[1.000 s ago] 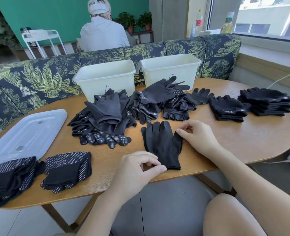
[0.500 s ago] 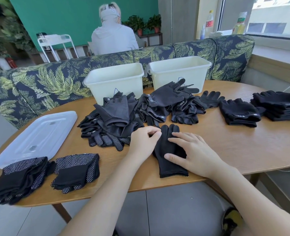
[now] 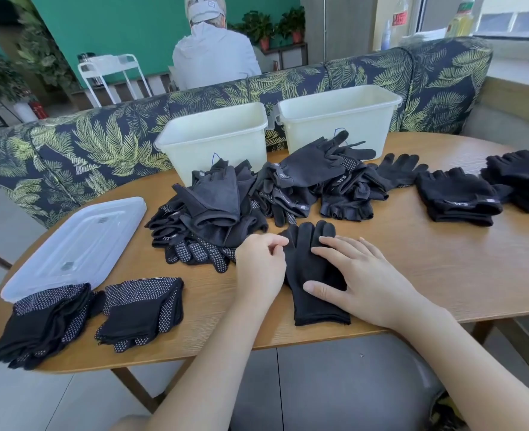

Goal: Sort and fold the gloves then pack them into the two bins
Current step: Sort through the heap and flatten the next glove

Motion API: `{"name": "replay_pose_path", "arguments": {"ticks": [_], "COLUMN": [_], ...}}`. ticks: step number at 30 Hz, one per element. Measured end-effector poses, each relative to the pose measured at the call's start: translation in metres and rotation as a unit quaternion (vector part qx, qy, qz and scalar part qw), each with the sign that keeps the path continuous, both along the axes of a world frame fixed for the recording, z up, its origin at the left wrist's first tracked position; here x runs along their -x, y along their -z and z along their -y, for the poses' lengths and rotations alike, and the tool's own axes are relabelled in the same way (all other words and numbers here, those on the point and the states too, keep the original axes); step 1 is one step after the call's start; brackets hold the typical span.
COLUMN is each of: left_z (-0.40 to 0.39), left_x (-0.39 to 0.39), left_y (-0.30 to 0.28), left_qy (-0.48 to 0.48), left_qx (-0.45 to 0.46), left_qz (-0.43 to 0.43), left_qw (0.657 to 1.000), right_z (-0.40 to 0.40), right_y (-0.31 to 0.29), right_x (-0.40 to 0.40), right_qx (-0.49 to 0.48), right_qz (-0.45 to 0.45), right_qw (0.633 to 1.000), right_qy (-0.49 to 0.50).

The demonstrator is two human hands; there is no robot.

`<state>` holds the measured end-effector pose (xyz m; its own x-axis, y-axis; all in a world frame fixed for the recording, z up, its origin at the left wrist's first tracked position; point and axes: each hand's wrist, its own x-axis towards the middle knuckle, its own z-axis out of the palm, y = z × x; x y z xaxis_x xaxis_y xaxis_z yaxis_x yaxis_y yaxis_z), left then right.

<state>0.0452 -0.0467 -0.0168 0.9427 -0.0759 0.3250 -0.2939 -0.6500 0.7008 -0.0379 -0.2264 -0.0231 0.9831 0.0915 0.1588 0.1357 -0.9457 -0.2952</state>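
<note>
From the head camera, both forearms reach in from the near edge over the round wooden surface (image 3: pixel 443 259). A plain black glove (image 3: pixel 311 275) lies flat near that edge, cuff toward the person and fingers pointing at the bins.

The right hand (image 3: pixel 362 278) lies palm down on the glove's right side, fingers straight and slightly spread, thumb stretched across the palm of the glove. Its grip is wide open and it holds nothing; it only presses the cloth flat.

The left hand (image 3: pixel 261 265) sits at the glove's left edge, knuckles up, wrist bent. Its fingers are curled in and the thumb and forefinger meet close to the edge of the glove by its fingers; whether that grip actually has cloth between them cannot be told.

Just beyond the hands lies a loose heap of unsorted gloves (image 3: pixel 257 197), grey and black, some with white dots. Behind the heap stand two cream bins side by side, the left bin (image 3: pixel 213 141) and the right bin (image 3: pixel 338 116).

At the near left lie two folded stacks of dotted gloves (image 3: pixel 139 309), with a clear lid (image 3: pixel 73 244) behind them. At the far right sit folded stacks of black gloves (image 3: pixel 459 197).
</note>
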Motion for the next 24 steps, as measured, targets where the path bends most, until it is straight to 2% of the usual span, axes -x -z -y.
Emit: {"name": "replay_pose_path", "arguments": {"ticks": [2, 10, 17, 24], "left_z": [0.001, 0.006, 0.014, 0.012], "left_x": [-0.001, -0.008, -0.021, -0.030], "left_y": [0.002, -0.005, -0.013, -0.013], "left_qy": [-0.012, 0.004, 0.042, 0.051], "left_qx": [-0.021, 0.009, -0.082, -0.040], "left_qz": [0.004, -0.021, -0.064, -0.065], "left_qw": [1.000, 1.000, 0.994, 0.996], "right_z": [0.000, 0.002, 0.003, 0.004], "right_y": [0.000, -0.002, -0.001, -0.002], "right_x": [0.000, 0.001, 0.000, -0.001], "right_qx": [-0.003, -0.057, -0.044, -0.075], "right_qz": [-0.001, 0.017, 0.000, 0.010], "right_qw": [1.000, 0.998, 0.999, 0.997], "right_qy": [-0.001, -0.002, -0.009, -0.007]}}
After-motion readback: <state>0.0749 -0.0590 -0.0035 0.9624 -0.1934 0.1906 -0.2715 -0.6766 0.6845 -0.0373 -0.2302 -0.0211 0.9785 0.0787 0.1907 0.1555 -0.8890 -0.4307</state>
